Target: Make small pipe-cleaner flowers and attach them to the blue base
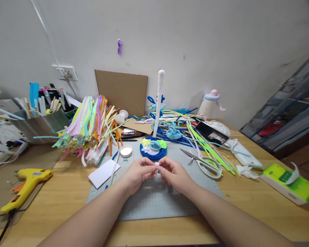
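Observation:
Over the grey cutting mat (154, 206), the fingertips of my left hand (138, 174) and my right hand (175, 174) meet. Between them both hands pinch a small pale pink piece (157, 164), mostly covered by the fingers; its material is too small to make out. Just beyond stands a round dark blue fuzzy base (153, 157) bearing yellow, green, white and teal pieces. A tall white fuzzy post (159, 103) rises behind it, with blue looped shapes around it. Scissors (206, 164) lie to the right of my right hand, apart from it.
A large bundle of coloured pipe cleaners (87, 127) sits left, near a white card (103, 173) and a small round tin (126, 151). Farther left lies a yellow glue gun (28, 185). Right are loose green pipe cleaners (208, 144), a phone (212, 132) and a green tissue pack (288, 181).

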Motion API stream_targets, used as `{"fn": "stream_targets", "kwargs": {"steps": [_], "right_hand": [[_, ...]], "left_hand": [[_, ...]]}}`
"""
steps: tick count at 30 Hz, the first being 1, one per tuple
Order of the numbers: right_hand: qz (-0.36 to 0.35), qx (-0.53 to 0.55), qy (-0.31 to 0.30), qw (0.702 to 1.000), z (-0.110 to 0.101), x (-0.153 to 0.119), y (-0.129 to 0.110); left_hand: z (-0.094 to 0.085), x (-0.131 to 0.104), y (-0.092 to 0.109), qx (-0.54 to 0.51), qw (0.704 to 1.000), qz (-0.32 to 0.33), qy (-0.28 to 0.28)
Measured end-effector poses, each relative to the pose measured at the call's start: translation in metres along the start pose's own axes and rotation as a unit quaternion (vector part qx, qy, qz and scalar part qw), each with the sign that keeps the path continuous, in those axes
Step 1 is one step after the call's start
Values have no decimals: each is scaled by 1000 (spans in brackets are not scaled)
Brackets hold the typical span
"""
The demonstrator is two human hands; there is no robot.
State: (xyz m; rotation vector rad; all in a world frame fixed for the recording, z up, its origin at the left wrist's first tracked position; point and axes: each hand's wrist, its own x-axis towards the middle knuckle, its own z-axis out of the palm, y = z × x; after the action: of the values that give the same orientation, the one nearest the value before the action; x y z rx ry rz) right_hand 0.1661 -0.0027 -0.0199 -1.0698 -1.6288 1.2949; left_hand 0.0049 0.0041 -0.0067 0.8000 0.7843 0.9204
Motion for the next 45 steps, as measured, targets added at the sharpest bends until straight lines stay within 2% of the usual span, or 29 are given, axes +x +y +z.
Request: {"fn": "stream_targets", "kwargs": {"steps": [6, 9, 14, 19, 23, 29, 38, 45], "right_hand": [[0, -3, -13, 1000, -3, -1, -3], [-19, 9, 6, 1000, -6, -1, -5], [-85, -51, 3, 995, -12, -1, -4], [-111, -130, 0, 985, -15, -2, -5], [-115, -151, -8, 982, -15, -3, -6], [-122, -142, -13, 982, -15, -3, -7], [-103, -149, -78, 980, -18, -2, -11], [-127, -185, -56, 973, -18, -2, -12]], "left_hand": [[3, -2, 0, 26, 1000, 9, -15], [1, -2, 0, 23, 999, 8, -25], [1, -4, 2, 18, 997, -52, -45], [2, -7, 3, 30, 993, -94, -64], [3, -7, 4, 35, 994, -95, -48], [1, -7, 5, 42, 992, -98, -69], [1, -7, 1, 74, 990, -101, -63], [-2, -5, 1, 53, 993, -90, -55]]}}
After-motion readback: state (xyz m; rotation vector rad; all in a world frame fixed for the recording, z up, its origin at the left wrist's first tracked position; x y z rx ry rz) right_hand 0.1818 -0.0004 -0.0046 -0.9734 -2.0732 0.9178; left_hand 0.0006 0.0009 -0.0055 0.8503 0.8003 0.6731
